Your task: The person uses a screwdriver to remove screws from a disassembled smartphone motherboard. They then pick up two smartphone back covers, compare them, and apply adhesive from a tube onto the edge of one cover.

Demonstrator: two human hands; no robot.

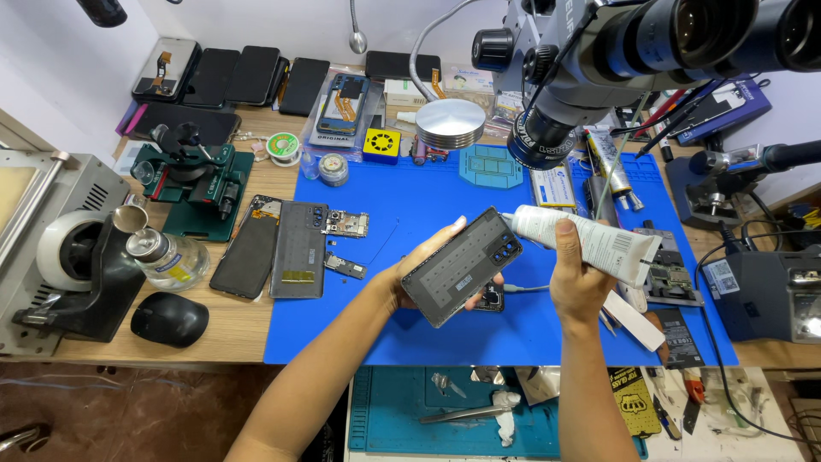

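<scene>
My left hand [402,278] grips a dark grey phone back cover [460,267], tilted above the blue work mat [402,334]. My right hand [577,278] holds a white glue tube [590,241] with its nozzle touching the cover's upper right edge, near the camera cut-out. Under the cover a small dark part lies on the mat, mostly hidden.
A microscope [590,68] hangs over the mat's far right. Two opened phones [274,248] and small circuit boards [346,224] lie at the mat's left edge. A glass bottle [167,257], a black mouse [169,320] and a machine [60,248] stand left. More phones line the back.
</scene>
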